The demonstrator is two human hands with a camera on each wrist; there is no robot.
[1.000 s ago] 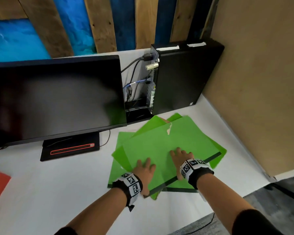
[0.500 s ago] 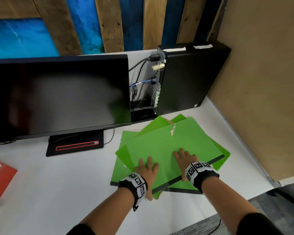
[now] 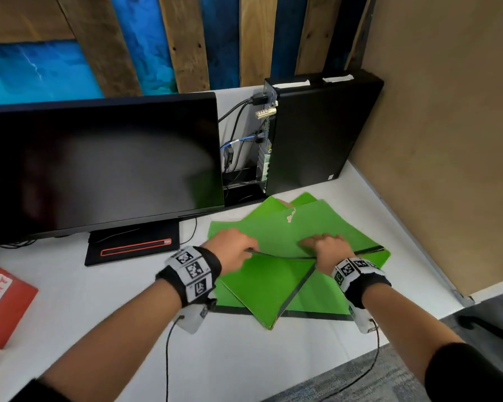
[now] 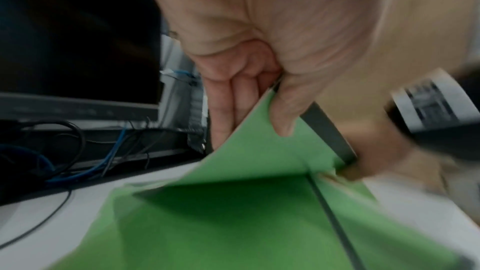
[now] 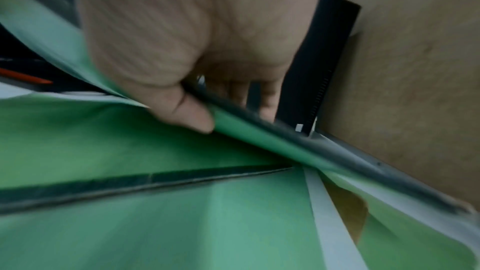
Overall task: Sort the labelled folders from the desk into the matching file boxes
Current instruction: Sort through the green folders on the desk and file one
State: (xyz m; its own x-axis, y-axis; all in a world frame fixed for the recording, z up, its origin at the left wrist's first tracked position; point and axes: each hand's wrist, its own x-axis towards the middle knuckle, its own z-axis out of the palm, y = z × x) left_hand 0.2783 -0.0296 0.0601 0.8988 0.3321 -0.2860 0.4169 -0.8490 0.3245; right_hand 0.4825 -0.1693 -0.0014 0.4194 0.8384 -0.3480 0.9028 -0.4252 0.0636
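Observation:
Several green folders (image 3: 267, 288) lie fanned in a pile on the white desk (image 3: 99, 323), in front of the black computer tower. The top green folder (image 3: 317, 224) is tilted up along its near, black-banded edge. My left hand (image 3: 235, 250) pinches that edge at its left end, thumb below and fingers above (image 4: 259, 98). My right hand (image 3: 325, 250) pinches the same edge further right, thumb under the cover (image 5: 192, 114). The lower folders (image 5: 182, 223) stay flat beneath. No label text is readable.
A large black monitor (image 3: 99, 169) and its stand (image 3: 131, 248) fill the left and middle. A black tower (image 3: 323, 132) with cables stands behind the pile. A brown partition (image 3: 447, 140) bounds the right. A red box (image 3: 3, 306) sits at the left edge.
Both hands lay flat on the top folder before. Now they pinch its near edge and have raised it off the pile.

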